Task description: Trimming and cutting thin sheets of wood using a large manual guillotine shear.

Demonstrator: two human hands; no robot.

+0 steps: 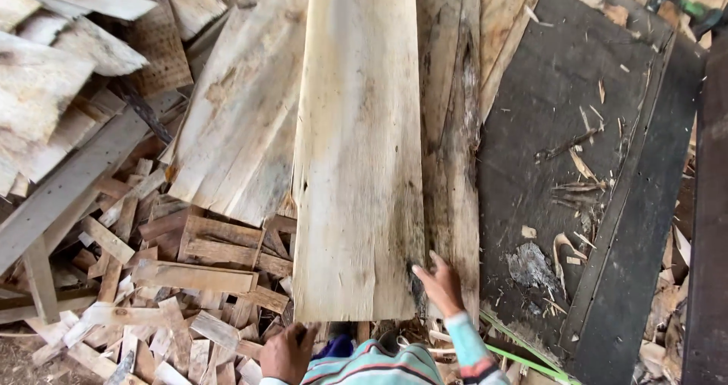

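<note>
The right hand is reaching up from the striped sleeve at about five o'clock, wrist bent back and palm pressing flat against the lower right edge of the long pale plank. Its fingers are spreading loosely, thumb and forefinger fanning apart, touching the wood rather than wrapping round it. The left hand is sitting low at six o'clock, just under the plank's sawn near end, knuckles facing up and fingers curling inward; whether they are gripping the underside of the board or only resting near it cannot be told, as the fingertips are hidden.

The plank is running from six o'clock straight up to twelve, wide, thin and rough-sawn, with a pale cream grain and grey staining toward its near end. It is lying on top of a darker weathered board, cracked and furrowed along its length, showing at the plank's right side. Further pale slabs are leaning beside it at eleven o'clock.

At three o'clock a flat black sheet is lying, dull and scuffed, sprinkled with wood splinters and curled shavings. At eight o'clock a heap of short offcuts is piling up, blocky and jumbled, brownish and rough. A green strip is crossing the ground near five o'clock.
</note>
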